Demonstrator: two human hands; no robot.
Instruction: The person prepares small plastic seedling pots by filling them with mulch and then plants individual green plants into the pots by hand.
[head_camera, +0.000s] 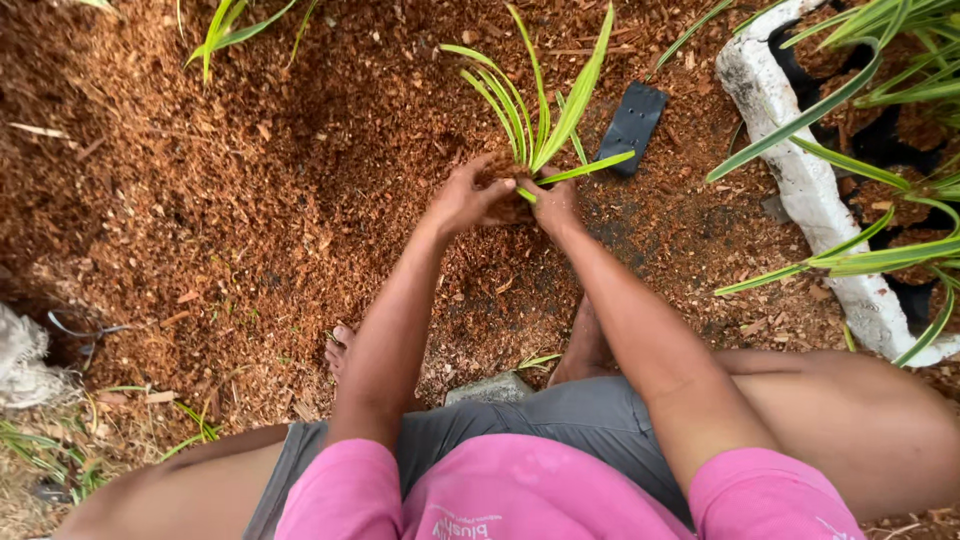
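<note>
I see both hands — left hand (468, 197), right hand (553, 203) — fingers cupped tight around the seedling (535, 120) base in the loose mulch (250, 200). Risk: squeezing too hard snaps the leaves, or loose fill lets it tip.

hands (470, 197): 2 | black bags (632, 127): 1 | white trays (800, 180): 1

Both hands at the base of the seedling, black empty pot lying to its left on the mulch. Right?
Not quite. The head view shows the left hand and right hand at the base of the seedling, but the black pot lies to its right on the mulch, not its left. Whether it is empty cannot be told.
</note>
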